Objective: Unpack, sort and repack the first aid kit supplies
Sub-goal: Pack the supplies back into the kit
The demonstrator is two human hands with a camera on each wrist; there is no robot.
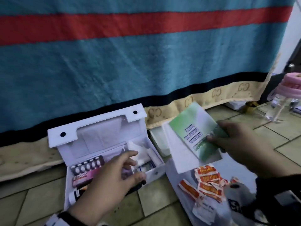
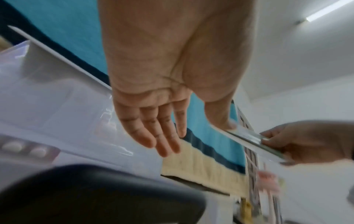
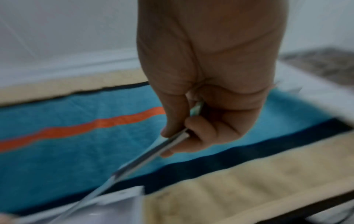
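Note:
A white first aid kit box stands open on the tiled floor, its lid leaning on the bed blanket. Inside lie a blister pack of white pills, a pink Bacidin pack and white gauze. My left hand hovers over the box with straight, spread fingers and holds nothing; the left wrist view shows the left hand empty. My right hand pinches a flat green and white packet by its edge, above a white tray. The right wrist view shows thumb and curled fingers of my right hand on the packet.
Orange sachets lie on clear plastic at the lower right, beside a grey tape roll. A clear bottle with a pink lid stands at the far right. The blue and red blanket hangs right behind the box.

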